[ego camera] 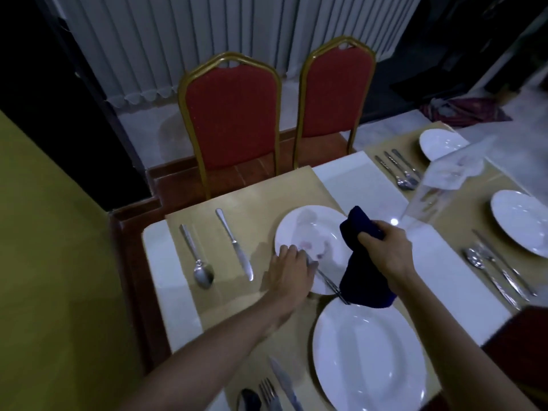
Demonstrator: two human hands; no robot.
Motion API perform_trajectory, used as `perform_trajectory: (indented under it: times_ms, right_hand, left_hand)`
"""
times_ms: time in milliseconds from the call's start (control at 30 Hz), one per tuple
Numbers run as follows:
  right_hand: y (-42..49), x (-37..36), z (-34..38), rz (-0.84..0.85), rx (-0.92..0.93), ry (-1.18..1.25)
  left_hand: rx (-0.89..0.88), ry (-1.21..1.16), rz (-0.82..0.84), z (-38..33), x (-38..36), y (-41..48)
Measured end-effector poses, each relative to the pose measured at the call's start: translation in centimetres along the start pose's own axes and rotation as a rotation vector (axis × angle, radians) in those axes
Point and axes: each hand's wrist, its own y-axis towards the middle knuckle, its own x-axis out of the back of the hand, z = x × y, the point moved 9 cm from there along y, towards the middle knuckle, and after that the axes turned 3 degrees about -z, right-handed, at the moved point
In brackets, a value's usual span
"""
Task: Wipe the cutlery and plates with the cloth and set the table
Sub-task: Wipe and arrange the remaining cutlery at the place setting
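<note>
The left hand (292, 271) is gripping the handle of a fork (329, 283), with its fingers curled over the handle at the near-left rim of the small plate (308, 232). The fork is lying across that plate's near rim, and its tines are pointing toward the cloth. The right hand (385, 247) is clenching a dark blue cloth (366, 277) over the small plate's right edge. The cloth is hanging down from the fist, and its lower end is reaching the far rim of the large plate (367, 357), which is sitting just nearer than the small plate. Whether the cloth is touching either plate cannot be told.

To the left of the small plate, a knife (235, 246) and a spoon (198, 259) are lying side by side on the tan mat (261, 188), apart from each other. The mat is covering the white desk (166, 262). Beyond the small plate, two red chairs (231, 114) are standing at the desk's far edge.
</note>
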Motion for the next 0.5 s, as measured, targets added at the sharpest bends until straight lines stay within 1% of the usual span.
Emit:
perform_trajectory:
  times_ms: [67,133,233,300,333,400,433,467,500]
  right_hand:
    - [-0.3,1.0,-1.1,0.000,-0.005,0.021]
    - [-0.9,1.3,-1.8,0.030,0.015,0.011]
    - [-1.6,1.8,-2.6,0.108,0.067,-0.040]
    - [-1.9,2.5,-3.2,0.125,0.107,-0.098]
    - [-2.1,3.1,-3.5,0.102,0.125,-0.123]
    - [-3.2,3.9,-3.5,0.028,0.228,-0.182]
    - [-4.4,3.9,-2.9,0.013,0.340,-0.226]
    - [-5.9,3.6,-2.0,0.039,0.490,-0.309]
    - [-7.5,2.8,-1.4,0.088,0.665,-0.431]
  left_hand:
    - [0.161,0.028,0.135,-1.9,-2.4,0.4]
    - [0.280,0.046,0.210,-2.4,-3.7,0.2]
    - [0.371,0.005,0.197,-2.7,-3.7,-0.2]
    - [0.379,-0.094,0.175,-3.2,-3.3,-0.6]
    - [0.359,-0.190,0.185,-4.0,-3.1,-1.0]
    - [0.338,-0.537,0.249,-5.7,-3.0,-2.5]
    - [0.341,-0.721,0.293,-6.6,-2.9,-3.6]
    - [0.341,-0.837,0.324,-7.4,-2.6,-4.8]
    - [0.332,-0.904,0.332,-7.9,-2.0,-5.9]
